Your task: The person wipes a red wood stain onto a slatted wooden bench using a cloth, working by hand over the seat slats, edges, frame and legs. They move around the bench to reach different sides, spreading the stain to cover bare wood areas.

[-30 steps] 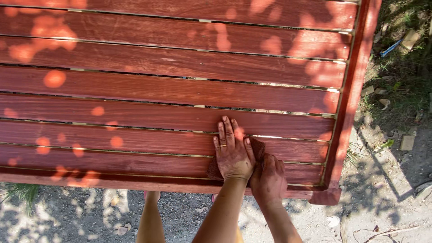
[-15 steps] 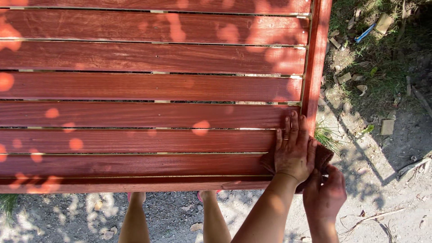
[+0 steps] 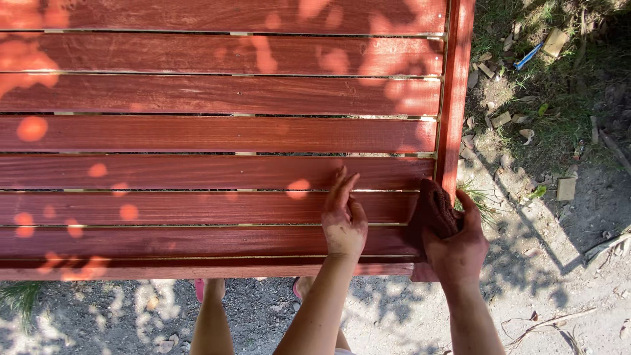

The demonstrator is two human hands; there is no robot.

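While the left hand (image 3: 343, 220) lies flat on the near slats with its fingers together and holding nothing, the right hand (image 3: 458, 248) has its fingers clamped on a dark brown rag (image 3: 434, 209), pressed against the near right corner of the red slatted worktop (image 3: 217, 131). Rubbing the stained wood looks like the step in hand, now at the side rail (image 3: 455, 98). Working on along that rail would seem to call for a firm grip on the rag and steady pressure. Part of the rag is hidden under the right palm, so its full shape is unclear. Both forearms are cut off at the near edge. Small debris on the ground (image 3: 559, 217) is hard to make out.
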